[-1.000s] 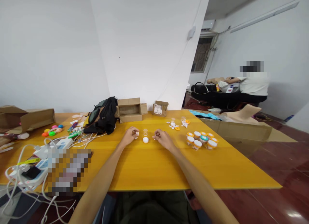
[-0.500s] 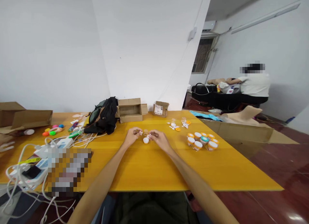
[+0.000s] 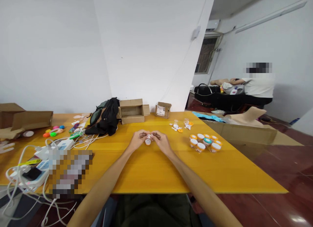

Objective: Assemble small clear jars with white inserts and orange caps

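My left hand and my right hand meet over the middle of the table, fingertips almost touching. Between them is a small white plastic part, pinched by the fingers of both hands; its exact shape is too small to make out. Just below it, a small round white piece with a rim sits on the table. The fingers partly hide whatever lies behind them.
Several small tubs with orange or teal rims stand at the right. Behind them lie loose white and orange parts. Cardboard boxes, a dark bag, coloured balls and power strips are farther left. A person sits beyond the table.
My hands have come together from either side. The white pieces that they held apart are now joined or touching between the fingertips.
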Tool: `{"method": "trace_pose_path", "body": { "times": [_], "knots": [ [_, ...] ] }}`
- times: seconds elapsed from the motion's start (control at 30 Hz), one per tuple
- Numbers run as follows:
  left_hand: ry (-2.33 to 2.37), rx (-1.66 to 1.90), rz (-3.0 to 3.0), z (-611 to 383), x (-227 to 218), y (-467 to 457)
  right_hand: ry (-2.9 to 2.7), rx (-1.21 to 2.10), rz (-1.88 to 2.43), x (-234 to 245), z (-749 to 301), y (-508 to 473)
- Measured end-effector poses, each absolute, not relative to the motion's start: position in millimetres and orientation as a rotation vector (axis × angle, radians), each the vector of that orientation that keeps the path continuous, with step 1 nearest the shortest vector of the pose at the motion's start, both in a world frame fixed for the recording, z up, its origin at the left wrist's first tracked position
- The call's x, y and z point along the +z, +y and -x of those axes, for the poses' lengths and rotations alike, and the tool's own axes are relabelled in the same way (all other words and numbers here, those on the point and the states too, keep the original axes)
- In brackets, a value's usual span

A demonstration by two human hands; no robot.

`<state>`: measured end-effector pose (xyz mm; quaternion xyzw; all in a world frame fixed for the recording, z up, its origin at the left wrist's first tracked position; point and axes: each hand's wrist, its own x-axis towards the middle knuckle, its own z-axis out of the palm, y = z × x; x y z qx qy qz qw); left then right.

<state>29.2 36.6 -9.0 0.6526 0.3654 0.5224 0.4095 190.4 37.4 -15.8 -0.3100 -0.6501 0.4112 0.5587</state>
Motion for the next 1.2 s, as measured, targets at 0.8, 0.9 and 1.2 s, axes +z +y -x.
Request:
{"method": "trace_pose_path", "body": {
  "times": [0.8, 0.9, 1.2],
  "knots": [
    [0.837, 1.296, -1.523, -30.0, 0.0, 29.0, -1.558, 0.896, 0.725, -12.4, -195.7, 35.1],
    [0.839, 1.285, -1.493, -31.0, 0.5, 27.8, -1.544, 0.9, 0.721, -11.4, -195.7, 34.3],
    [0.862, 1.276, -1.493, -32.0, 1.1, 25.4, -1.527, 0.891, 0.759, -12.0, -196.2, 36.7]
  ]
}}
